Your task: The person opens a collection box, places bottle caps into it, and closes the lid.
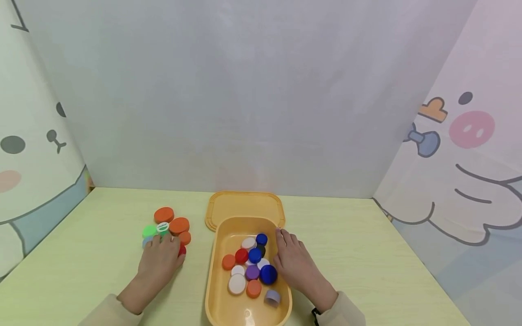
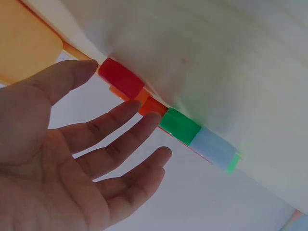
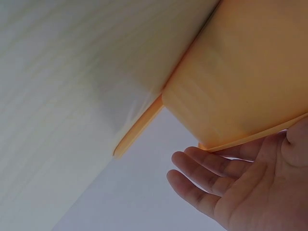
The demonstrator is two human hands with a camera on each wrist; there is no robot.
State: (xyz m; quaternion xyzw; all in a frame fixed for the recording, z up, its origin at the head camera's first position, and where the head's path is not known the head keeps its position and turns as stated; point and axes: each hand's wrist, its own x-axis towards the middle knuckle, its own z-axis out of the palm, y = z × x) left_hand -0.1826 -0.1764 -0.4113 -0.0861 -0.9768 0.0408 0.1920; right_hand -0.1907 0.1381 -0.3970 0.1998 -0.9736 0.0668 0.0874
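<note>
On the table's left side, my left hand [image 1: 161,258] reaches over a group of bottle caps. Its thumb and index fingertips are right at a red cap [image 2: 121,78], and its other fingers spread loosely near a green cap [image 2: 180,123] and a pale blue one [image 2: 215,146]. My right hand [image 1: 295,260] rests along the right rim of a yellow-orange plastic box [image 1: 212,290], fingers fairly straight, thumb at the edge. Inside the box lie several caps, among them a dark blue cap [image 1: 268,274], a purple cap [image 1: 252,272] and a white cap [image 1: 237,284].
Behind the box lies its flat orange lid [image 1: 244,206], with the box's far end overlapping it. Large orange caps [image 1: 164,214] and a bright green cap [image 1: 149,232] lie beyond the left hand. A grey curtain [image 1: 244,99] hangs behind the pale table [image 1: 346,244].
</note>
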